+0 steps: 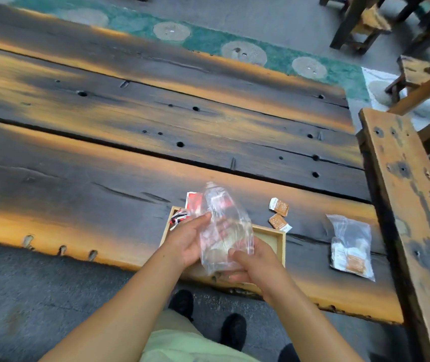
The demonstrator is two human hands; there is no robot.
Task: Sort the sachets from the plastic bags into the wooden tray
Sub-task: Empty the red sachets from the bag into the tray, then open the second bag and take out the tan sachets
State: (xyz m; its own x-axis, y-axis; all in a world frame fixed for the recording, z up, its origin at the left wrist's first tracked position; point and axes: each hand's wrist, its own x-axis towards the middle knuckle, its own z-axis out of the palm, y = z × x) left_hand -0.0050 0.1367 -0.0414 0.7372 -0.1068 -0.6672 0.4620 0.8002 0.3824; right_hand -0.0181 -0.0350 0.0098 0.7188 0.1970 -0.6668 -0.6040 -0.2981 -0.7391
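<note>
Hands [254, 266] holding plastic bag [224, 226], above wooden tray [282, 246]

Both hands, left [186, 240] and right [251, 262], hold clear plastic bag [221, 231] above wooden tray [274, 237].

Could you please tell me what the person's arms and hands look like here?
The left arm and right arm are uncovered to the picture's edge, with no sleeves in view. The left hand and right hand wear no gloves, and no watch, bracelet or ring shows on them.
</note>
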